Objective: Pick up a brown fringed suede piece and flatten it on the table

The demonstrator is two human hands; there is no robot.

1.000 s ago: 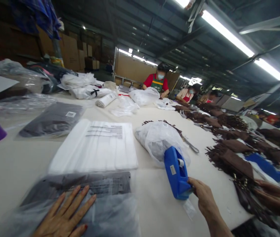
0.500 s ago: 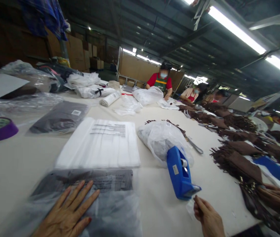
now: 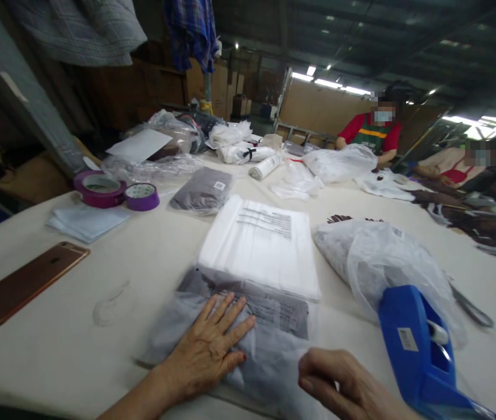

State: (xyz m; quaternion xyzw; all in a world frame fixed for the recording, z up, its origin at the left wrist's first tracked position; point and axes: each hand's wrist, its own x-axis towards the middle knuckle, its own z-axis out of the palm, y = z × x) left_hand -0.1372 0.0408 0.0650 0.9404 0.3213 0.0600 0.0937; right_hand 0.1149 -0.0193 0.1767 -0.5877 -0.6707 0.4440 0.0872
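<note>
My left hand (image 3: 213,350) lies flat with fingers spread on a clear plastic bag (image 3: 269,356) that has a dark grey folded item inside. My right hand (image 3: 344,379) is over the bag's right side, its thumb and fingers pinched together. The piece of clear tape seen in it earlier is hidden now by the fingers. Just right of that hand stands a blue tape dispenser (image 3: 409,344). Beyond the bag, touching its far edge, is a stack of white printed plastic bags (image 3: 261,245).
At left lie a phone (image 3: 29,283), bluish sheets (image 3: 88,221) and purple tape rolls (image 3: 142,196). A bagged dark item (image 3: 202,189) is behind the white stack. A filled plastic bag (image 3: 388,256) leans by the dispenser. Across the table, a person (image 3: 373,134) handles plastic bags.
My right hand has moved left from the dispenser's cutting end to over the bag. My left hand stays flat on the bag. The view has turned left, bringing in the phone.
</note>
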